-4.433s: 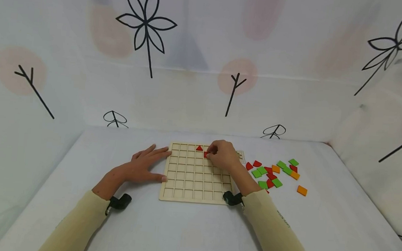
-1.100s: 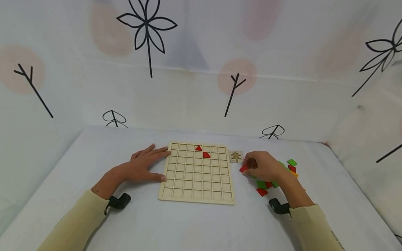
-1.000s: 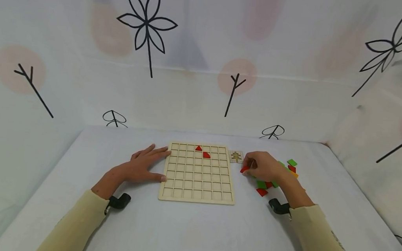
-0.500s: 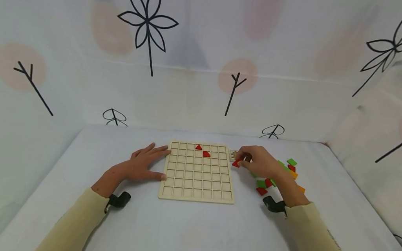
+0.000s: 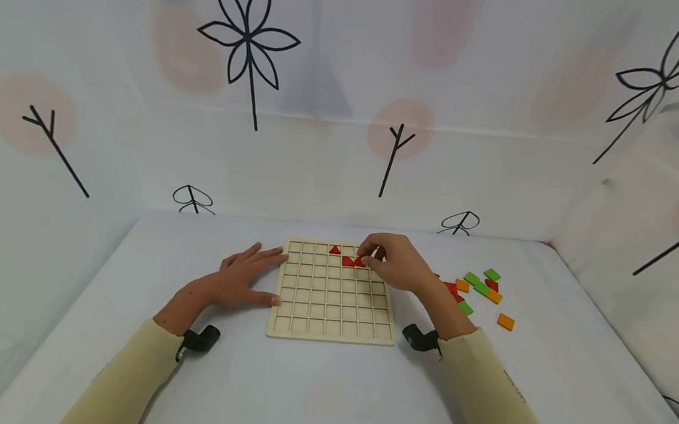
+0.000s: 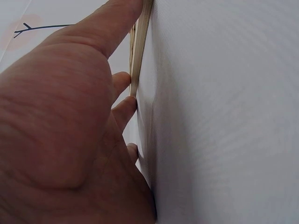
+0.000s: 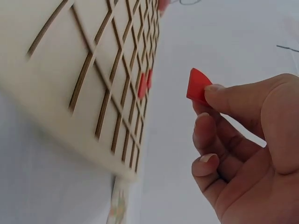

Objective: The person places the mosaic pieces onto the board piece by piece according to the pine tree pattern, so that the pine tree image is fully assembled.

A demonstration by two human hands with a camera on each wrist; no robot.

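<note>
Closest in come two pale yellow sleeves [image 5: 129,375], with a black device [image 5: 202,339] at each wrist, above a white-covered table [image 5: 312,403]. Beyond lies a pale wooden board [image 5: 329,338], its face ruled into a grid of shallow cells. The left hand [image 5: 239,284] is spread and grasping nothing, thumb and a fingertip against the board's left edge. Past the right edge is a loose scatter of orange tiles [image 5: 506,322], green tiles [image 5: 492,274] and red shapes [image 5: 492,286]. The right hand [image 5: 395,264] pinches a red piece [image 7: 196,87] over the second row from the board's far edge, toward the far right corner. It's thin, flat and bright red, straight sides meeting at a corner, one side rounded; whether it touches the board I can't tell. Just left of it sits another red tile [image 5: 347,261], and in the far row a red triangle [image 5: 334,249]. Behind the table's far edge rises white cloth [image 5: 318,177] with black line flowers.
</note>
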